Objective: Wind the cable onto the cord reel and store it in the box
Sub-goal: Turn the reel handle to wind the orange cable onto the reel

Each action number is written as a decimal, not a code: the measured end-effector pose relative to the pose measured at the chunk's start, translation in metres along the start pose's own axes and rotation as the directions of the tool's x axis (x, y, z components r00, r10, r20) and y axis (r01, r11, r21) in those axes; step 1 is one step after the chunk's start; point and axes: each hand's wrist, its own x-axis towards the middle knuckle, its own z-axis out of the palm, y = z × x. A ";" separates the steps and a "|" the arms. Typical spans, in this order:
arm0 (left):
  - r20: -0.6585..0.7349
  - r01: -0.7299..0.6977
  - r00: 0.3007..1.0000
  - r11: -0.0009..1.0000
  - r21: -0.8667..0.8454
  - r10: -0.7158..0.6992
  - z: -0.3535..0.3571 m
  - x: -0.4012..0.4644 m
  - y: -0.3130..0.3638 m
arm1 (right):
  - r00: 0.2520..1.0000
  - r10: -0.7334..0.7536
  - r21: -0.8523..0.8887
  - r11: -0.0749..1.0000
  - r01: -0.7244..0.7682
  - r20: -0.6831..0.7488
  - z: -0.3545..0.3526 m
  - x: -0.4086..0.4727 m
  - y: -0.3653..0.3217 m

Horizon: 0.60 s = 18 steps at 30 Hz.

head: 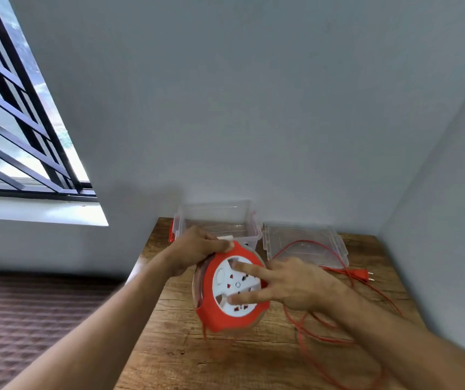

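A red cord reel (pixel 220 316) with a white socket face is held tilted above the wooden table (pixel 186 358). My left hand (pixel 197 244) grips its upper red rim. My right hand (pixel 290 285) rests on the white face, two fingers spread into its recesses. A thin red cable (pixel 307 344) lies in loose loops on the table to the right and ends in a red plug (pixel 362 275). The clear plastic box (pixel 220 218) with red latches stands open behind the reel by the wall.
The box's clear lid (pixel 307 243) lies flat to the right of the box, with cable across it. Grey walls close the table in at the back and right. A barred window (pixel 14 130) is at the left, patterned floor (pixel 28 319) below.
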 end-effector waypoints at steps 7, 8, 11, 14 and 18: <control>0.125 -0.003 0.992 0.977 0.213 -0.024 0.011 0.012 0.010 | 0.989 -0.010 0.027 1.000 0.006 0.147 -0.005 0.027 -0.019; 0.107 0.001 0.994 0.980 0.198 -0.022 0.011 0.011 0.009 | 0.988 0.009 0.035 0.999 -0.015 0.156 -0.003 0.029 -0.022; 0.070 -0.009 0.998 0.987 0.159 -0.002 0.011 0.011 0.007 | 0.985 0.057 -0.002 0.998 -0.058 0.164 0.004 0.029 -0.024; -0.024 -0.045 0.999 0.992 0.122 0.048 0.013 0.012 0.006 | 0.947 0.288 0.084 0.950 -0.302 0.140 0.006 0.031 -0.025; -0.314 -0.191 0.930 0.981 0.023 0.188 0.024 0.012 0.004 | 0.581 0.804 0.375 0.503 -0.779 0.127 -0.002 0.044 -0.031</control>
